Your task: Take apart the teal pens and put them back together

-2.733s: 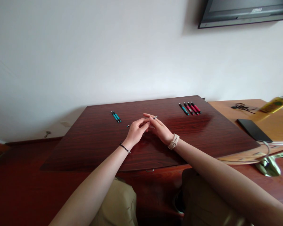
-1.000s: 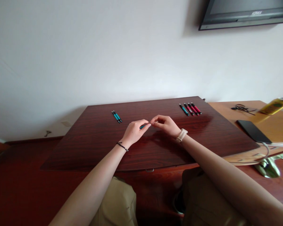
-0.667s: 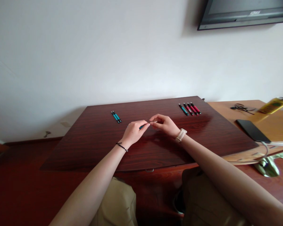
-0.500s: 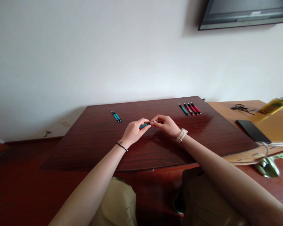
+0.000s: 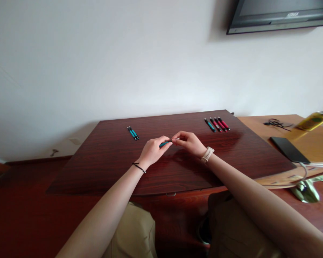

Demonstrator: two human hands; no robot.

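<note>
Over the middle of the dark wooden table (image 5: 110, 161), my left hand (image 5: 154, 150) is closed around a teal pen (image 5: 164, 144). My right hand (image 5: 190, 143) meets it fingertip to fingertip, pinching a thin pale part (image 5: 177, 138) at the pen's right end. Whether that part is joined to the pen is hidden by the fingers. Two teal pens (image 5: 133, 133) lie side by side at the left. Toward the back right, another teal pen (image 5: 210, 125) lies beside several pink and black pens (image 5: 222, 124).
A lighter wooden surface on the right holds a black phone (image 5: 289, 149) with a white cable, a coiled black cord (image 5: 277, 123) and a yellow can (image 5: 314, 120). A screen (image 5: 282, 18) hangs on the wall. My knees are below the table's front edge.
</note>
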